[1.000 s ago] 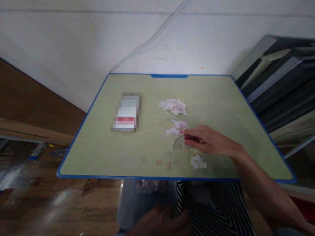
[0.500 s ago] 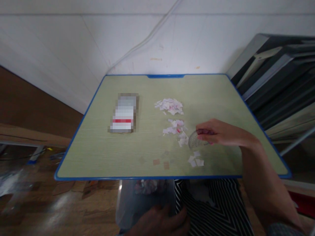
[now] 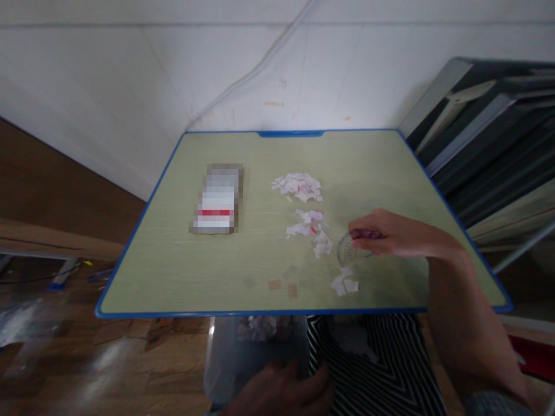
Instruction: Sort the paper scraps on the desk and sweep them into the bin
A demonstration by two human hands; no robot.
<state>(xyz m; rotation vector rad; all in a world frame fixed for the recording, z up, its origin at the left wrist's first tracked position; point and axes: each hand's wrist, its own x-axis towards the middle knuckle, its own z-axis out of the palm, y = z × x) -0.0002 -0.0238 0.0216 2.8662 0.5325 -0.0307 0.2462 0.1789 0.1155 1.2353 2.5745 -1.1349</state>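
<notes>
The flat box (image 3: pixel 217 199) near the left edge of the counter (image 3: pixel 373 167) is all blurry squares, with a red stripe near its front end; I can't read any words on it. Tiny dark marks run along the clear curved tool (image 3: pixel 347 248), too small to read.

The tool is see-through and round on one side, and the right hand (image 3: pixel 381 231) holds it tight, over the counter's right half. Just left of it lies a middle heap (image 3: pixel 310 222) of torn white paper with pink bits. A bigger heap (image 3: pixel 299 186) sits farther back, and a few scraps (image 3: pixel 344 283) lie near the front edge.

The counter is pale green with a blue rim. Below its front edge is a clear bin (image 3: pixel 212 358) with more paper (image 3: pixel 262 328) inside. The left hand (image 3: pixel 281 387) is by the bin, fingers bent; I can't tell if it holds anything. Dark panels (image 3: pixel 498 133) lean past the back right corner.
</notes>
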